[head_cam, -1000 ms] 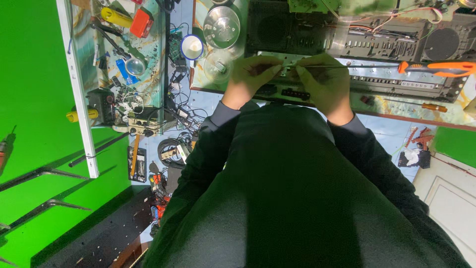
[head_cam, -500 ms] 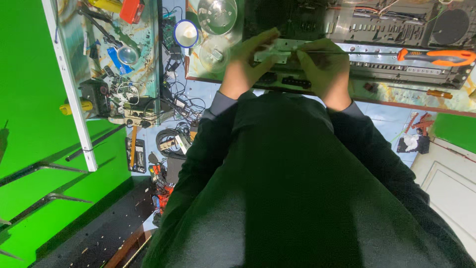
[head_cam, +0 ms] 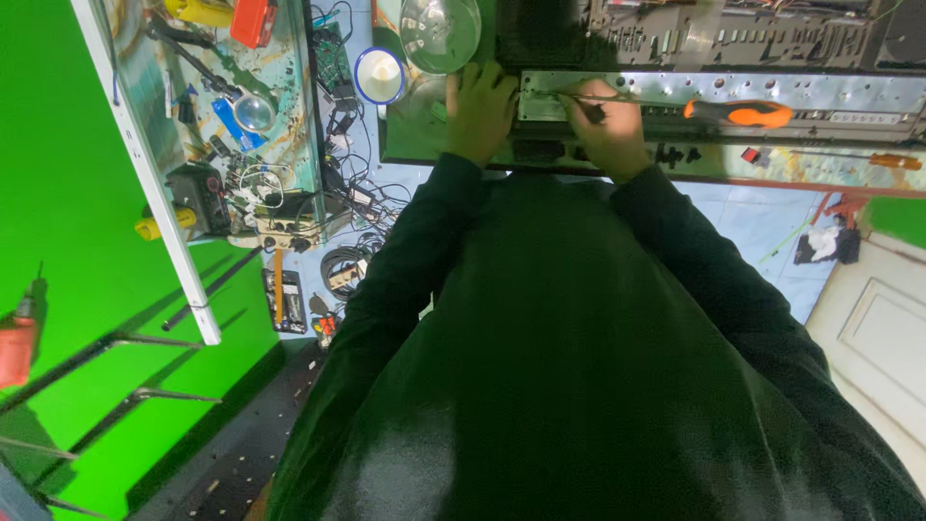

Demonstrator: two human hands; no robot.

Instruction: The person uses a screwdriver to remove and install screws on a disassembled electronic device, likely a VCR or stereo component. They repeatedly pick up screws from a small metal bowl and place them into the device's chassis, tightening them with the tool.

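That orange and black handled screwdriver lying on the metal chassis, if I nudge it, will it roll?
Probably: the screwdriver has a rounded handle and lies loose on the flat metal chassis, so it may roll. It looks stiff and light.

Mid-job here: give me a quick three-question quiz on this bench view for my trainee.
1. True or false: the orange-handled screwdriver is held in the right hand.
2. Which lies nearest the left hand? A) metal bowl B) red drill C) white door
3. Fill in: both hands are at a long grey metal ____ with holes.

Key
1. False: it lies on the panel, apart from the hand, whose fingers grip a thin tool.
2. A
3. panel
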